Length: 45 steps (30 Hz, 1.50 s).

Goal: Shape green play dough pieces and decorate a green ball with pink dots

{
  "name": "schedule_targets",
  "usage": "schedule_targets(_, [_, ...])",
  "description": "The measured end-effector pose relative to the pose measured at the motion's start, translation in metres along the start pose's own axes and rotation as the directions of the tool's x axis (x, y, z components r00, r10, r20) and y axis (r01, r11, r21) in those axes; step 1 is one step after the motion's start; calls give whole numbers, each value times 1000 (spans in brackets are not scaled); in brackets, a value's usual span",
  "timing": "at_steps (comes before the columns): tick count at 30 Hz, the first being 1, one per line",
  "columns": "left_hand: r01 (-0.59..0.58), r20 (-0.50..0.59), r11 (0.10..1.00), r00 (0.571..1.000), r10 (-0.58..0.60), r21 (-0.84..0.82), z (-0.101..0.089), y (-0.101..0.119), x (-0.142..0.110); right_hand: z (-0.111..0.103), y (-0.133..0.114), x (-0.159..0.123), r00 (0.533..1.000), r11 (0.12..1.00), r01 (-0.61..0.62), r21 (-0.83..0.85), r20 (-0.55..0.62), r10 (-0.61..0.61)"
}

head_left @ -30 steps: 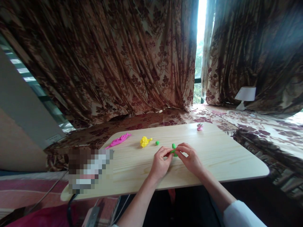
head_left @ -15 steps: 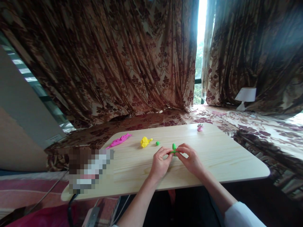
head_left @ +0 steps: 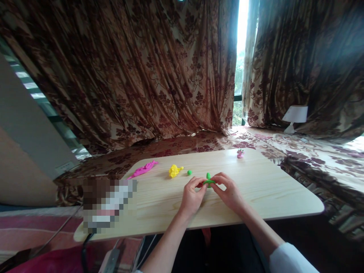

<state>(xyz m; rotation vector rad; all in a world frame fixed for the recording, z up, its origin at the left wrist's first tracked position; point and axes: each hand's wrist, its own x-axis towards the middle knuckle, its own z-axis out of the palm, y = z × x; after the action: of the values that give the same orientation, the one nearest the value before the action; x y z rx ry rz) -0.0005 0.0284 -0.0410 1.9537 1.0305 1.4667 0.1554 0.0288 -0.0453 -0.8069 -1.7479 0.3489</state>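
Head view: the green clay (head_left: 209,182) is lying directly between the two hands, right at the fingertips of both, so neither hand is nearer. Its narrow strip is running crosswise, roughly along the line of the table's (head_left: 270,185) near edge — one end at the left hand (head_left: 193,195), the other at the right hand (head_left: 229,192) — while a thick stub is pointing beyond it towards the far edge. Both hands are pinching the strip between thumb and fingers, just apart from each other; whether the clay is touching the tabletop, I cannot tell. A green ball (head_left: 189,172) is sitting just beyond the left hand's knuckles, nearer to that hand. Towards the far left corner a yellow lump (head_left: 173,171) and some pink clay (head_left: 145,168) are lying, and a pink figurine (head_left: 240,154) is standing near the far right corner.
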Motion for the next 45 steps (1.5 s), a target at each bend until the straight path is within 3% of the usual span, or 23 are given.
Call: schedule_targets(45, [89,33,993,996,-86,-83,1,-1,-2,0,-2,0,1000,1000,-14,-11,1,14])
